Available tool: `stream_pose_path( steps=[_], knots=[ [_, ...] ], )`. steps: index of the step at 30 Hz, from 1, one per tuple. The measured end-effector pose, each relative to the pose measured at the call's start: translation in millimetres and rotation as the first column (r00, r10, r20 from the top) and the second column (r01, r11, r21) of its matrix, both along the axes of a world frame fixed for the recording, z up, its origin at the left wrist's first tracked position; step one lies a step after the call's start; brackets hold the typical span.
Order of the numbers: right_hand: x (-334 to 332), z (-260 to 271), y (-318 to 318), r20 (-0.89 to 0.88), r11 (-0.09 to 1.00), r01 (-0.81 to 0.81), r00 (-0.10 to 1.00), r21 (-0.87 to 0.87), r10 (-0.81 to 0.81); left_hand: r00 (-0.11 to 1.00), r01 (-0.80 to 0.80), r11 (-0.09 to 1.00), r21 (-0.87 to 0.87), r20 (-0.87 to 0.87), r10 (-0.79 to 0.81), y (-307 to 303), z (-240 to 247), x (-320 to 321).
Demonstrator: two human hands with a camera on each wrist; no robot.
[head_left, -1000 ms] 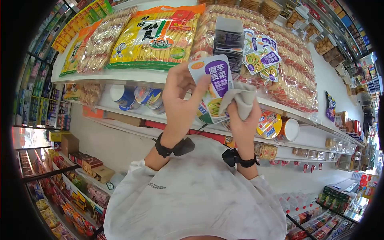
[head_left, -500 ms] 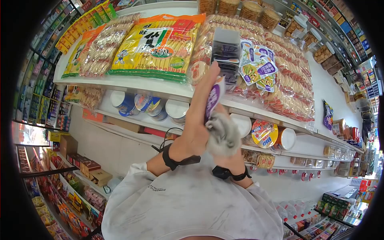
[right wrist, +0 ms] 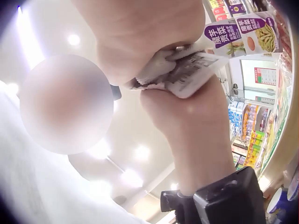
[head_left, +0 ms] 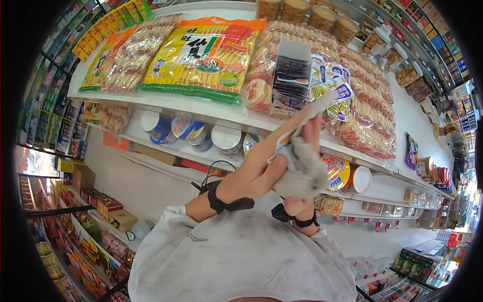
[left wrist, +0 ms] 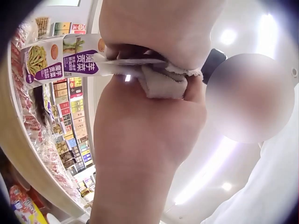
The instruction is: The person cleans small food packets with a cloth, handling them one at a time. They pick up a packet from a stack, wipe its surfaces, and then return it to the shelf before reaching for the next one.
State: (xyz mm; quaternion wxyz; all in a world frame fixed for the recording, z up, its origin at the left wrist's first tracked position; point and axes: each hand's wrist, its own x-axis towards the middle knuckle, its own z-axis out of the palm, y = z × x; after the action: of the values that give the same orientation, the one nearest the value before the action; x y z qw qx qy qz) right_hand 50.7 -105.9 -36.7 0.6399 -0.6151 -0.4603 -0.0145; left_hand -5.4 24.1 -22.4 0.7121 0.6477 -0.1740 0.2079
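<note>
A grey cloth (head_left: 302, 173) is bunched between my two hands, over the shelf's front edge. My left hand (head_left: 254, 173) pinches a flat snack packet (right wrist: 194, 77) with its thumb, its fingers stretched out toward the upper right. The right hand (head_left: 301, 204) holds the cloth against the packet; in the head view the cloth covers most of this hand. Beyond the fingertips stands an upright display box (head_left: 293, 53) with dark packets in it. A pile of purple-and-white vegetable snack packets (head_left: 324, 75) lies beside the box, partly overlapped by my left fingers.
A large yellow bag of rice crackers (head_left: 196, 63) and clear bags of crackers (head_left: 370, 100) cover the white top shelf (head_left: 166, 104). Instant noodle tubs (head_left: 226, 138) line the shelf below. Round cookie jars (head_left: 322, 17) stand at the back.
The packet has turned from facing me to edge-on between the hands. The cloth now lies against it. Both hands came together, then shifted slightly right.
</note>
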Motion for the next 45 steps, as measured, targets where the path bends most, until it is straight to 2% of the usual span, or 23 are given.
stream_pose_path(
  steps=[1,3,5,7,9,12,14,15,17,19,21,23,26,28,30,31,34,35,38,39,42,43,45],
  knots=[
    [-4.5,-4.1,-2.2,-0.179,0.998,0.036,0.984,0.052,-0.026,0.998,0.018,0.999,0.027,0.06,-0.019,3.3,-4.5,5.7],
    [-10.1,-5.1,-8.0,-0.413,0.995,0.088,0.908,0.042,-0.063,0.978,-0.135,0.961,0.24,0.19,0.09,3.4,-7.5,11.3],
    [-10.8,2.7,-19.9,-0.525,0.993,0.088,0.843,-0.073,-0.113,0.924,-0.321,0.885,0.338,0.315,0.215,2.8,-7.8,12.7],
    [-10.0,-1.5,-18.3,-0.549,0.994,0.105,0.83,-0.019,-0.098,0.825,-0.524,0.787,0.325,0.423,0.375,2.7,-7.8,13.3],
    [-6.0,-9.9,-15.5,-0.523,0.993,0.102,0.851,0.067,-0.052,0.812,-0.534,0.762,0.366,0.474,0.341,15.2,0.2,12.7],
    [-3.8,-28.3,-25.0,-0.43,0.969,0.23,0.868,-0.092,-0.247,0.877,-0.421,0.825,0.376,0.4,0.266,18.7,-3.0,11.5],
    [-5.4,-33.4,-26.4,-0.457,0.957,0.275,0.842,-0.093,-0.286,0.91,-0.342,0.886,0.314,0.347,0.228,16.5,-8.7,11.0],
    [-9.6,-29.6,-21.2,-0.52,0.967,0.253,0.828,0.011,-0.211,0.913,-0.32,0.911,0.261,0.341,0.223,13.7,-10.6,11.1],
    [-10.6,-15.6,-15.1,-0.463,0.986,0.137,0.883,0.093,-0.079,0.918,-0.296,0.953,0.072,0.296,0.263,7.2,-9.3,10.7],
    [-4.8,-2.2,-8.4,-0.261,1.0,0.023,0.965,0.001,-0.022,0.921,-0.299,0.934,-0.198,0.198,0.337,2.3,-3.3,10.0],
    [-6.7,-6.1,-5.9,-0.112,0.991,0.086,0.989,-0.107,-0.098,0.874,-0.437,0.897,-0.062,0.208,0.44,12.3,-1.6,11.6],
    [-3.7,-21.1,-6.4,-0.056,0.965,0.253,0.965,-0.069,-0.257,0.867,-0.464,0.884,-0.061,0.175,0.467,11.6,-0.1,13.1],
    [-0.7,-49.4,-10.3,-0.069,0.807,0.589,0.808,0.047,-0.585,0.836,-0.544,0.839,0.011,0.09,0.541,9.7,2.6,11.3],
    [6.0,-18.4,-5.9,-0.147,0.833,0.546,0.835,0.093,-0.531,0.879,-0.476,0.874,0.098,0.102,0.466,13.3,-3.6,11.9],
    [19.1,5.9,-1.9,0.152,0.918,0.37,0.909,0.142,-0.389,0.93,-0.368,0.92,0.138,0.038,0.366,6.9,-3.4,7.6],
    [16.5,13.7,-1.3,0.279,0.943,0.33,0.904,0.03,-0.325,0.935,-0.355,0.907,0.226,0.091,0.343,7.6,-11.3,8.0],
    [6.5,15.4,9.2,0.402,0.941,0.334,0.87,-0.06,-0.283,0.952,-0.306,0.948,-0.094,-0.024,0.305,-5.5,-19.7,-1.2],
    [8.6,7.8,6.3,0.451,0.941,0.318,0.86,-0.111,-0.238,0.922,-0.387,0.919,-0.07,-0.059,0.384,-3.8,-24.5,-0.5],
    [7.7,6.0,3.4,0.354,0.954,0.282,0.907,-0.104,-0.229,0.876,-0.368,0.813,-0.45,-0.46,0.142,3.7,-16.9,-9.6],
    [13.6,5.8,-1.1,0.326,0.953,0.285,0.915,-0.103,-0.238,0.925,-0.348,0.837,-0.423,-0.297,0.235,1.2,-14.2,-6.7],
    [11.7,8.5,2.4,-0.084,0.973,0.229,0.97,-0.015,-0.229,0.955,-0.276,0.937,-0.215,-0.173,0.242,8.0,-11.0,-10.0],
    [13.7,11.8,1.5,-0.071,0.976,0.217,0.974,0.007,-0.216,0.974,-0.204,0.974,0.101,-0.075,0.212,21.6,1.1,-6.9],
    [21.2,8.5,-5.8,0.0,0.987,0.155,0.988,-0.048,-0.156,0.92,-0.39,0.902,0.182,0.051,0.388,25.6,1.4,-1.8]
  ],
)
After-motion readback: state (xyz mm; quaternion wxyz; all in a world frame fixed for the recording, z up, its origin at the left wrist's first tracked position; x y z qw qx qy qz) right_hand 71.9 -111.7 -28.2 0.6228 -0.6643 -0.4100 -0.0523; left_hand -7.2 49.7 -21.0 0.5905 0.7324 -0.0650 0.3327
